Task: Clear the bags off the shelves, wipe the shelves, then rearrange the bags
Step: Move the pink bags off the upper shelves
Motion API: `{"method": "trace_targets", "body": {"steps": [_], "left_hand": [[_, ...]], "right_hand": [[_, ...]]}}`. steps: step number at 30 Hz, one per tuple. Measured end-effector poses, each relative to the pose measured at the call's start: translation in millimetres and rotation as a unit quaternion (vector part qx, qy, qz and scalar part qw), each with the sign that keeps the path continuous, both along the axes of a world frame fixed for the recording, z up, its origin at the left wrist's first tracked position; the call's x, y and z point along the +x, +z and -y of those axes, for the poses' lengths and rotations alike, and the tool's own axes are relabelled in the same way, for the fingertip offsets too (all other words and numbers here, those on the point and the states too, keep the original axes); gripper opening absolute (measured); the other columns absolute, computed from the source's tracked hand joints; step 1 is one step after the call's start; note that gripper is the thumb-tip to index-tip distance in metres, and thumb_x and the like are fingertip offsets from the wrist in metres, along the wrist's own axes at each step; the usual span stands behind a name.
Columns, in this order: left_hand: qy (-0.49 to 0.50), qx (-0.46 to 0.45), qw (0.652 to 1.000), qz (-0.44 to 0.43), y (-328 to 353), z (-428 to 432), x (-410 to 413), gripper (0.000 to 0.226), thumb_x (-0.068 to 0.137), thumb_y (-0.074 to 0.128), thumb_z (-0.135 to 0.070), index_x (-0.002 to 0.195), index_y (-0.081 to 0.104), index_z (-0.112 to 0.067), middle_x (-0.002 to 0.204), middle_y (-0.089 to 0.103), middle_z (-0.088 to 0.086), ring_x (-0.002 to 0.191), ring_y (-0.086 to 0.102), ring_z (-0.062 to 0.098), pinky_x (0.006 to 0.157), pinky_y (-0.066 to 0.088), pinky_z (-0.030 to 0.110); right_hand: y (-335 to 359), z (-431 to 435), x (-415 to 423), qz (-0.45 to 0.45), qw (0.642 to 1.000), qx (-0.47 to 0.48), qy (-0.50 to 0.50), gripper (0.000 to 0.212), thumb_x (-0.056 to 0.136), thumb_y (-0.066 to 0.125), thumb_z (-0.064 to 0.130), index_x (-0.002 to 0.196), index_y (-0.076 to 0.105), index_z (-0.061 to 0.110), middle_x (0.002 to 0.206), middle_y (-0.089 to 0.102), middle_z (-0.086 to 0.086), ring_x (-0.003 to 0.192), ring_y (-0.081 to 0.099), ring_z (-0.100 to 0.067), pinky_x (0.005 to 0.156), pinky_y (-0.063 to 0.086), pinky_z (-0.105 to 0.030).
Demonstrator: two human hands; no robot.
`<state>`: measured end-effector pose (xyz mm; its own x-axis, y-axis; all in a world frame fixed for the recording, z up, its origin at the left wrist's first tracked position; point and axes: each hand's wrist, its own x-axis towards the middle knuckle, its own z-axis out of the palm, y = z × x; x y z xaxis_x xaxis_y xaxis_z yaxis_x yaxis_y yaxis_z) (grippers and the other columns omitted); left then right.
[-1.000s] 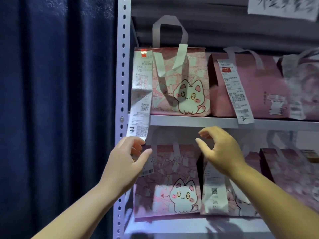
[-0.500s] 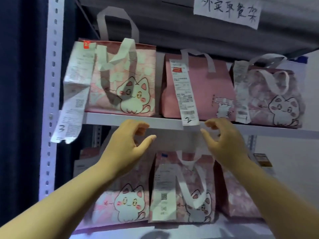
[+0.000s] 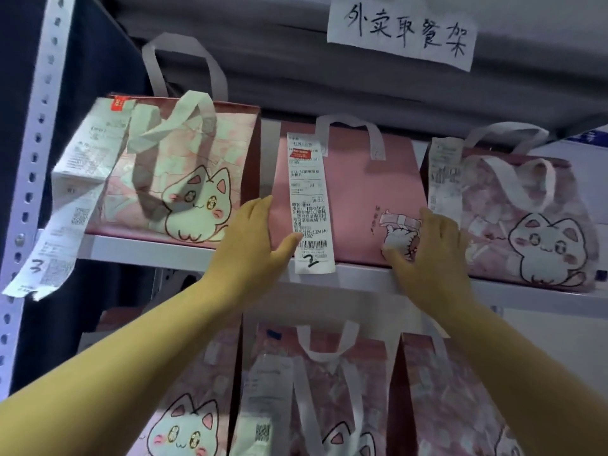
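Three pink bags stand on the upper shelf [image 3: 184, 251]. The middle one is a plain pink bag [image 3: 358, 192] with a long receipt marked 2. My left hand [image 3: 253, 248] presses against its left side, thumb on its front. My right hand [image 3: 427, 248] holds its right side, fingers slipped between it and the cat-print bag on the right [image 3: 526, 218]. A cat-print bag on the left [image 3: 177, 179] carries a receipt marked 3. More cat-print bags [image 3: 316, 396] stand on the lower shelf, partly hidden by my arms.
A perforated grey metal upright [image 3: 36, 133] frames the shelf's left edge, with a dark blue curtain [image 3: 16, 44] beside it. A handwritten paper sign [image 3: 401, 31] hangs on the shelf above. A white wall shows at the right.
Both hands rose from below the upper shelf edge and closed on the two sides of the middle pink bag. The view moved closer and to the right.
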<state>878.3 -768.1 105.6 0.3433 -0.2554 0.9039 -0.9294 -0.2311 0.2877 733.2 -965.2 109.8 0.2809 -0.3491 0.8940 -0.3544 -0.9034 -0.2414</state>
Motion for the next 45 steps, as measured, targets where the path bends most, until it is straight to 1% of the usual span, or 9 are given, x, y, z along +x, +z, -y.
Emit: {"method": "trace_targets", "body": {"steps": [5, 9, 18, 24, 27, 31, 34, 39, 45], "left_hand": [[-0.004, 0.009, 1.0, -0.025, 4, 6, 4, 0.071, 0.085, 0.057, -0.047, 0.142, 0.029, -0.016, 0.142, 0.042, 0.002, 0.128, 0.039, 0.017, 0.102, 0.032, 0.031], [-0.027, 0.012, 0.999, -0.044, 0, 6, 6, 0.073, 0.082, 0.062, -0.045, 0.142, 0.031, -0.016, 0.14, 0.045, 0.003, 0.126, 0.044, 0.019, 0.104, 0.039, 0.039], [-0.043, 0.004, 0.999, -0.028, -6, 2, 7, 0.071, 0.081, 0.063, -0.045, 0.14, 0.035, -0.016, 0.136, 0.046, 0.004, 0.123, 0.045, 0.018, 0.101, 0.042, 0.042], [-0.051, 0.003, 0.998, -0.033, -7, -2, 7, 0.067, 0.083, 0.061, -0.044, 0.139, 0.037, -0.016, 0.136, 0.047, 0.004, 0.122, 0.047, 0.018, 0.1, 0.043, 0.042], [-0.059, -0.005, 0.998, -0.029, -8, -4, 6, 0.064, 0.083, 0.061, -0.043, 0.137, 0.04, -0.015, 0.132, 0.049, 0.001, 0.115, 0.05, 0.014, 0.096, 0.045, 0.036], [-0.065, -0.042, 0.997, 0.005, -7, -10, 1, 0.053, 0.082, 0.061, -0.042, 0.126, 0.051, -0.015, 0.116, 0.05, -0.008, 0.09, 0.049, -0.001, 0.076, 0.041, 0.009], [-0.077, -0.062, 0.995, 0.033, -2, -13, -7, 0.044, 0.082, 0.061, -0.041, 0.118, 0.056, -0.015, 0.108, 0.05, -0.01, 0.098, 0.052, 0.006, 0.078, 0.047, 0.016], [-0.122, -0.066, 0.989, 0.054, 5, -4, -32, 0.032, 0.082, 0.063, -0.036, 0.108, 0.06, -0.017, 0.103, 0.058, -0.007, 0.091, 0.057, 0.005, 0.068, 0.049, 0.016], [-0.168, -0.061, 0.981, 0.076, 8, 36, -83, 0.024, 0.082, 0.065, -0.035, 0.098, 0.063, -0.016, 0.091, 0.063, -0.005, 0.083, 0.06, 0.003, 0.065, 0.048, 0.015]], "right_hand": [[7, 9, 8, 0.002, 0.999, 0.033, 0.026, 0.075, 0.081, 0.062, 0.041, 0.14, 0.023, 0.017, 0.138, 0.034, -0.016, 0.126, 0.028, -0.034, 0.1, 0.03, -0.045], [5, 11, 6, 0.038, 0.998, 0.008, 0.04, 0.062, 0.08, 0.065, 0.031, 0.133, 0.033, 0.019, 0.127, 0.043, -0.013, 0.114, 0.038, -0.029, 0.084, 0.031, -0.036], [-4, 7, 3, 0.063, 0.996, 0.0, 0.061, 0.056, 0.081, 0.064, 0.03, 0.13, 0.038, 0.019, 0.126, 0.044, -0.01, 0.117, 0.038, -0.028, 0.098, 0.033, -0.04], [-2, 6, 2, 0.048, 0.997, 0.009, 0.058, 0.053, 0.082, 0.063, 0.031, 0.128, 0.039, 0.021, 0.126, 0.044, -0.011, 0.116, 0.039, -0.029, 0.097, 0.035, -0.04], [0, 8, -3, 0.026, 0.999, 0.007, 0.039, 0.056, 0.082, 0.064, 0.034, 0.13, 0.039, 0.019, 0.126, 0.045, -0.011, 0.116, 0.04, -0.029, 0.095, 0.036, -0.041], [-2, 7, -12, 0.044, 0.999, -0.027, 0.016, 0.057, 0.082, 0.068, 0.031, 0.129, 0.045, 0.011, 0.123, 0.05, -0.013, 0.113, 0.045, -0.031, 0.093, 0.035, -0.037], [-4, 4, -23, 0.066, 0.995, -0.07, 0.021, 0.049, 0.081, 0.069, 0.02, 0.124, 0.052, 0.006, 0.118, 0.055, -0.015, 0.108, 0.05, -0.034, 0.09, 0.039, -0.04], [-6, 7, -49, 0.091, 0.99, -0.107, 0.013, 0.037, 0.08, 0.069, 0.014, 0.114, 0.059, 0.002, 0.106, 0.061, -0.016, 0.098, 0.056, -0.035, 0.082, 0.042, -0.038], [-7, 36, -92, 0.082, 0.99, -0.115, 0.009, 0.028, 0.08, 0.069, 0.014, 0.106, 0.062, 0.004, 0.098, 0.063, -0.009, 0.089, 0.057, -0.024, 0.076, 0.042, -0.03]]}}
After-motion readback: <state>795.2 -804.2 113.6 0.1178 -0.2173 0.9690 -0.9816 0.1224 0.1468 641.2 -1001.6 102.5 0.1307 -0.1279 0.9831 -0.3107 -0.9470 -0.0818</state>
